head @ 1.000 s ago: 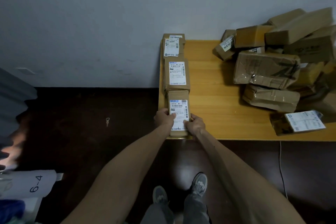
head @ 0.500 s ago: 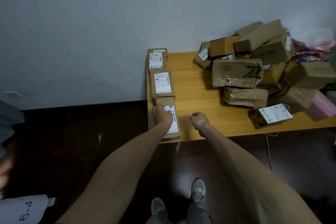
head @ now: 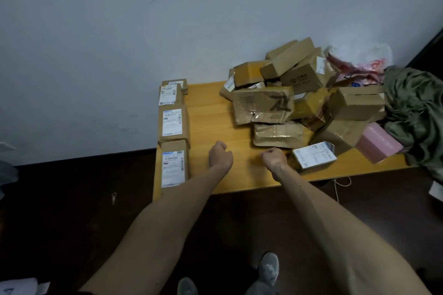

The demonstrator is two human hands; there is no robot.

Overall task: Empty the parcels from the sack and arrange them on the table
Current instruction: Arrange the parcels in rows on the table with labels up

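While the left hand [head: 220, 156] and right hand [head: 274, 158] hover loosely curled and empty above the desk [head: 211, 115], brown white-labelled parcels [head: 173, 123] line its left edge, with a jumbled heap [head: 263, 105] at right.

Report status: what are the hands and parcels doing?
Left hand, right hand: empty, loosely curled above table. Labelled parcels in row along left edge. Jumbled pile right, unsorted. Nothing blocking.

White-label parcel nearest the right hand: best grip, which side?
Probably its near long edge, coming from the front of the table. The white-label parcel lies label up at the front of the pile, which crowds its far side, with a pink box on its right. Its near side is free, and the right hand hovers just left.
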